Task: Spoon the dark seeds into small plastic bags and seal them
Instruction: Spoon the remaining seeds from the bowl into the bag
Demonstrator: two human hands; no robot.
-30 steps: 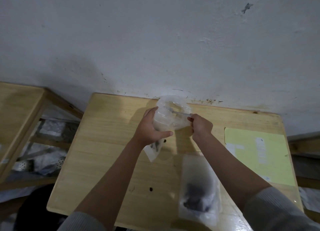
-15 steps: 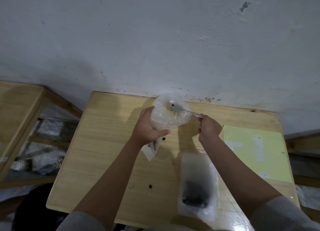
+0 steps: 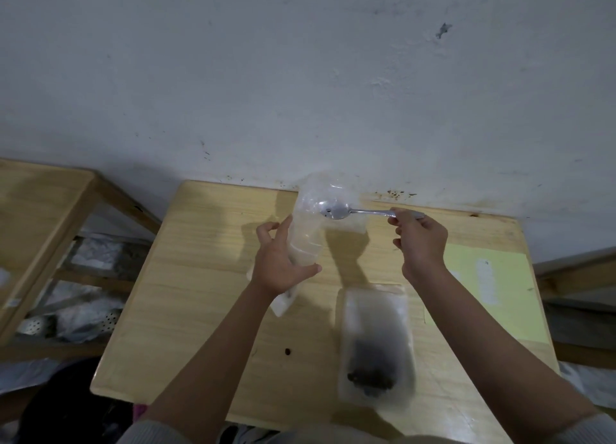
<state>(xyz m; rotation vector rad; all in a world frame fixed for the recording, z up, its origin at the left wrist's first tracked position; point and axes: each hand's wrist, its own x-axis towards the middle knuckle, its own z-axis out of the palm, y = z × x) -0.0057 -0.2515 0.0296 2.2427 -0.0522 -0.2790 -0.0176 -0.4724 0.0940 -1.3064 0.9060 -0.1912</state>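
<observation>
Two bare hands raised over a small wooden table (image 3: pixel 206 277) set against a scuffed white wall (image 3: pixel 300 76).

Left hand (image 3: pixel 278 267): wrapped round a small clear plastic bag (image 3: pixel 308 240), thumb on the right side, fingers curled on the left, index tip lifted a little. Bag held upright with its mouth up at the far end, apparently so the opening stays wide and anything tipped in drops to the bottom. Bag's lower corner poking out below the palm, a few dark specks showing there; too blurred to say how many.

Right hand (image 3: pixel 420 243): pinching the handle of a metal spoon (image 3: pixel 336 210) between thumb and fingertips, remaining fingers curled under. Spoon lying roughly level, bowl pointed left and sitting right at the bag's mouth; hard to tell whether just inside the plastic or just in front of it. Level hold probably meant to keep seeds from sliding off. Bowl looks nearly bare, only a speck or two, so likely between scoops.

Dark seeds (image 3: pixel 371 373): heaped at the near end of a larger clear bag (image 3: pixel 373 313) lying flat on the table, near and right of centre, directly below the right forearm. Handy spot for the spoon hand, a short trip from supply to small bag.

One stray seed (image 3: pixel 287 352) loose on the wood, near, left of the supply bag.

Yellow sheet (image 3: pixel 493 297) flat at the table's right edge, apart from the work. Wooden rack (image 3: pixel 46 216) far left, pale bundles beneath it.

No sealing yet: bag mouth still open.
</observation>
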